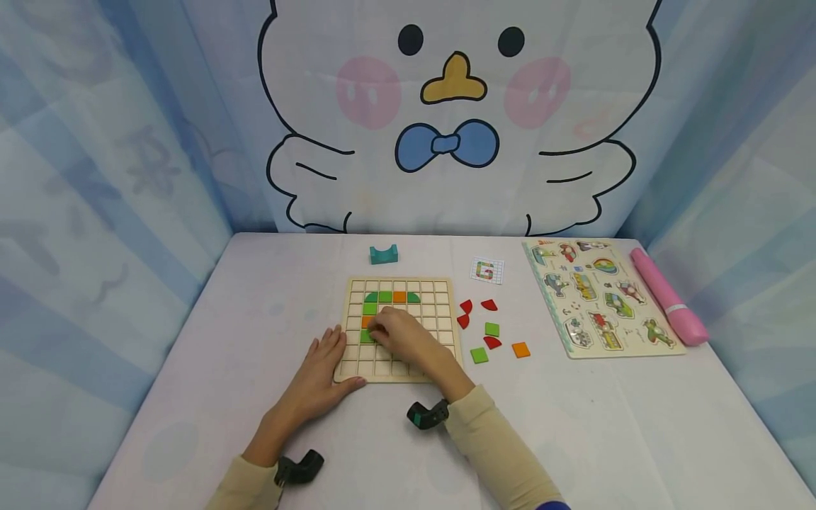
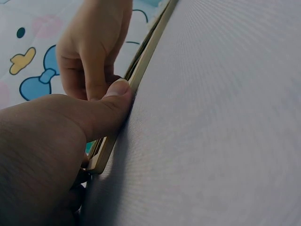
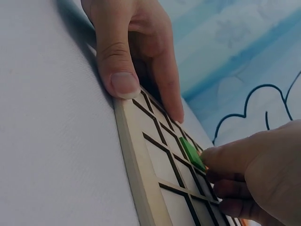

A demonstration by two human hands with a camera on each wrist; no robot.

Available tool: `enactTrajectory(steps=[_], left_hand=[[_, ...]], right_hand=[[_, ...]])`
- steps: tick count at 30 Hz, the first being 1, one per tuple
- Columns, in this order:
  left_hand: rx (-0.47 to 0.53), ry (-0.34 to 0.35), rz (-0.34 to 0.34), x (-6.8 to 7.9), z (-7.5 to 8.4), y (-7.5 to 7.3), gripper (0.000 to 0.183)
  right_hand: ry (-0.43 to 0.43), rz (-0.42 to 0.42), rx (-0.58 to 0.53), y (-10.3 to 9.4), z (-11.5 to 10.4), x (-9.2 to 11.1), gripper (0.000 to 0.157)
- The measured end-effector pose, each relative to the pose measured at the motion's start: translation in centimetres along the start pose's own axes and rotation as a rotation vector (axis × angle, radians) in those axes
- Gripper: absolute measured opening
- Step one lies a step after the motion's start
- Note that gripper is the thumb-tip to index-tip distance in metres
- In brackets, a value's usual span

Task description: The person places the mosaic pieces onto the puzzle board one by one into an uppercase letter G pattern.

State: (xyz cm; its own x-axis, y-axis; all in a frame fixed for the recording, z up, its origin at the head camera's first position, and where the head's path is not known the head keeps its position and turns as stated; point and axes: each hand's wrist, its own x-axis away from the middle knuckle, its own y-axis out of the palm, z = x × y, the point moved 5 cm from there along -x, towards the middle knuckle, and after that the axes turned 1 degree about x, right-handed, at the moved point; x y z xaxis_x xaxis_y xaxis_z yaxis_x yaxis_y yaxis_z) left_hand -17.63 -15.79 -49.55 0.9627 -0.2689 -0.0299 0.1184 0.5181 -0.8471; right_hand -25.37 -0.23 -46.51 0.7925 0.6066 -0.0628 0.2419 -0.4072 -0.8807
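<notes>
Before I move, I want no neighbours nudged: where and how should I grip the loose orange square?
Pinch the near and far edges of the loose orange square, probably best from above on the near side: it lies flat, a red piece to its left, bare tabletop before it.

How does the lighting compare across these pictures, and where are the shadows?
Head view: bright, fairly even light over the tablecloth; left wrist view: dimmer, with a dark shadow on the cloth below the left hand, along the wooden board's edge; right wrist view: also dimmer, with a soft shadow beside the left hand.
</notes>
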Motion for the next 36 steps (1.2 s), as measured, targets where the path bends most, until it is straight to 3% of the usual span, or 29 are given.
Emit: enactTrajectory(steps=[24,36], left_hand=[[0.004,0.01,0.005,0.0,0.0,0.1,0.093],[-0.008,-0.013,-0.017,-0.1,0.0,0.0,0.094]], right_hand=[[0.096,0.102,-0.097,-3.3,2.1,0.9,0.024],[0.184,0.164,-0.12,-4.8,4.0,1.4,0.031]])
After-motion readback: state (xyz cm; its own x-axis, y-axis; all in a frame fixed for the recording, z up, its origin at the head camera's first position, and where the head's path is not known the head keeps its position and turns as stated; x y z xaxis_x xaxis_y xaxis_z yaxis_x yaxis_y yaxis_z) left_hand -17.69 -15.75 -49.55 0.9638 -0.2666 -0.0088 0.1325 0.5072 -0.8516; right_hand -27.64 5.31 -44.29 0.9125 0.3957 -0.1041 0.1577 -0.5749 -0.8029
